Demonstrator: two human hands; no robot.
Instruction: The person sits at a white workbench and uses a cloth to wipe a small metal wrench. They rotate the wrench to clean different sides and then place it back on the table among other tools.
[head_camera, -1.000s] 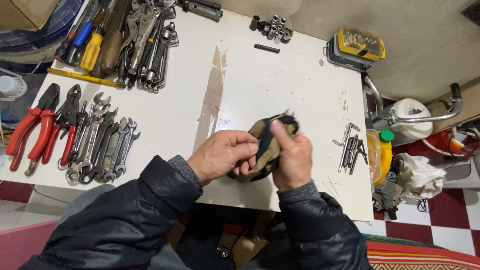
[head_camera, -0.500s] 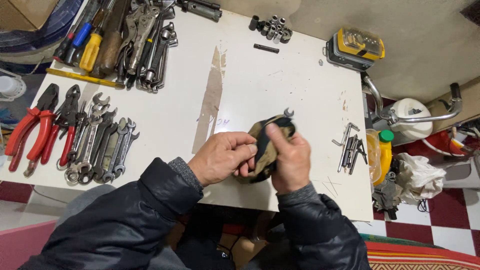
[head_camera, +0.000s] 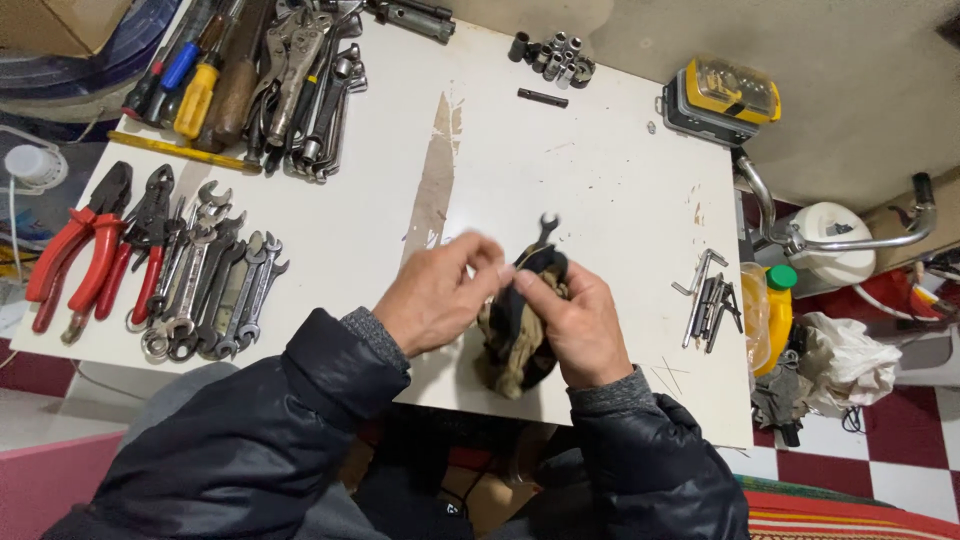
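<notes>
— Head view, centre of the white table (head_camera: 560, 170)?

— Two bare hands in dark padded sleeves, meeting over the near edge. Right hand (head_camera: 565, 325) wrapped around a tan and black rag (head_camera: 512, 350), fingers clamped on the cloth and on the small open-end spanner (head_camera: 541, 235) bundled in it. Only the forked head of the spanner poking out above the rag, tilted up and away.

— And the left hand (head_camera: 435, 300)?

— Just beside the rag, fingertips drawn together and pinching at its top edge, right against the thumb of the right hand. Slightly blurred, so hard to tell how firm the pinch is.

— Left side of the table?

— Red-handled pliers (head_camera: 75, 250) near the edge, then a row of wrenches (head_camera: 215, 285) laid side by side, touching one another. Farther back, a heap of screwdrivers (head_camera: 195, 85) with yellow, blue and wooden handles, mixed with locking pliers and more spanners.

— Far edge and right side?

— A cluster of sockets (head_camera: 555, 50) at the far edge, a dark bar just beside them. A yellow and grey bit case (head_camera: 722, 97) at the far right corner. A small bunch of hex keys (head_camera: 708, 298) near the right edge, well apart from the hands. Beyond the table, a bottle with a green cap (head_camera: 780, 278) and a crumpled white cloth over a red and white chequered floor.
</notes>
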